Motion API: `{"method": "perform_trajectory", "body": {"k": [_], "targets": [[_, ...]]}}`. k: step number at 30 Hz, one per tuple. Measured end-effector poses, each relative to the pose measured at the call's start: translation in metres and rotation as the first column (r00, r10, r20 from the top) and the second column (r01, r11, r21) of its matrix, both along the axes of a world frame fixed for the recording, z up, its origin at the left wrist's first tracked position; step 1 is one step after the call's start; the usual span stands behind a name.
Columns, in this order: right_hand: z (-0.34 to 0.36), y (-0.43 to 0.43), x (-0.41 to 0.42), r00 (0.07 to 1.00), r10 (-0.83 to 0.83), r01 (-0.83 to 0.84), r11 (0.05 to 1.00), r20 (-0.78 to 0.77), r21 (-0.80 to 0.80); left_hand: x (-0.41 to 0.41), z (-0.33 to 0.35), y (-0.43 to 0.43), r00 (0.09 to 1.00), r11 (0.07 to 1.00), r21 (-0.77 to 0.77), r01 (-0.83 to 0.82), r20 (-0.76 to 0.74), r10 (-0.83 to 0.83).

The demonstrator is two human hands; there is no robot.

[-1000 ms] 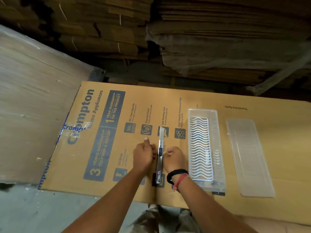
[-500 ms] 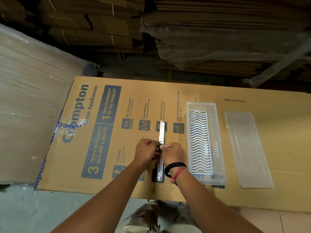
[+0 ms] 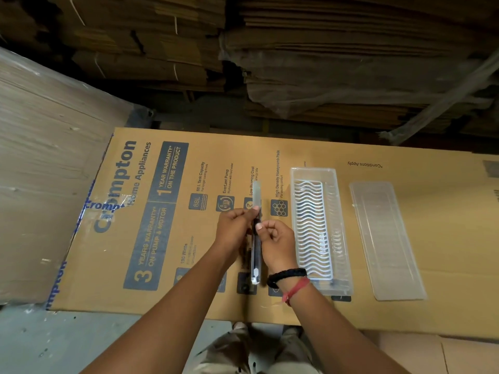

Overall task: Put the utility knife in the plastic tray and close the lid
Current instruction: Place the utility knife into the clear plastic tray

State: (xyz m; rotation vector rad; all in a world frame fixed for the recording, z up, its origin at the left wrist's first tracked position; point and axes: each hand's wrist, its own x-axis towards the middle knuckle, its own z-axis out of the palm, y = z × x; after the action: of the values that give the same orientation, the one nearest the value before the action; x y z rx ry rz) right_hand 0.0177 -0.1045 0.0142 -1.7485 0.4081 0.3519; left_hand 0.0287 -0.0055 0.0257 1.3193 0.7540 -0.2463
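The silver utility knife [image 3: 256, 263] points away from me, lifted slightly above a printed cardboard sheet [image 3: 432, 238]. My left hand [image 3: 234, 228] pinches its left side near the middle. On its right side my right hand [image 3: 278, 242] grips it with the thumb on the slider. The clear plastic tray [image 3: 339, 238], with a white wavy rack inside, lies just right of my right hand. Its translucent lid [image 3: 386, 238] lies flat, apart from the tray, further right.
Stacks of flattened cardboard [image 3: 324, 63] rise behind the sheet. A wrapped stack [image 3: 40, 171] stands at the left. Grey floor [image 3: 67, 344] shows below the sheet's near edge. My right wrist wears a black band and a red thread.
Both hands have closed on the knife's middle and raised it slightly off the sheet. The camera view has shifted a little.
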Motion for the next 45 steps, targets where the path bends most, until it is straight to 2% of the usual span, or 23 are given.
{"method": "perform_trajectory", "body": {"k": [6, 14, 22, 30, 35, 41, 45], "targets": [[0.025, -0.016, 0.007, 0.993, -0.098, 0.089, 0.988, 0.065, 0.126, 0.014, 0.024, -0.012, 0.987, 0.998, 0.006, 0.060, 0.152, -0.060], [0.041, -0.045, 0.004, 0.989, -0.102, 0.088, 0.988, 0.107, 0.126, 0.025, 0.041, -0.043, 0.971, 0.999, 0.016, 0.045, 0.232, -0.048], [0.051, -0.075, -0.010, 0.994, -0.094, 0.081, 0.979, 0.062, 0.187, 0.030, 0.047, -0.066, 0.972, 0.998, 0.062, 0.033, 0.230, -0.046], [0.052, -0.095, -0.029, 0.996, -0.075, 0.067, 0.985, 0.041, 0.161, 0.034, 0.054, -0.084, 0.976, 0.993, 0.102, 0.052, 0.207, -0.072], [0.057, -0.109, -0.030, 0.996, -0.086, 0.078, 0.981, 0.039, 0.177, 0.026, 0.056, -0.091, 0.979, 0.988, 0.091, 0.123, 0.151, -0.136], [0.057, -0.120, -0.030, 0.993, -0.115, 0.109, 0.980, 0.023, 0.168, 0.023, 0.053, -0.097, 0.949, 0.937, 0.232, 0.261, 0.115, -0.293], [0.055, -0.125, -0.030, 0.995, -0.099, 0.093, 0.983, 0.024, 0.159, 0.027, 0.047, -0.103, 0.939, 0.904, 0.310, 0.294, 0.082, -0.334]]}}
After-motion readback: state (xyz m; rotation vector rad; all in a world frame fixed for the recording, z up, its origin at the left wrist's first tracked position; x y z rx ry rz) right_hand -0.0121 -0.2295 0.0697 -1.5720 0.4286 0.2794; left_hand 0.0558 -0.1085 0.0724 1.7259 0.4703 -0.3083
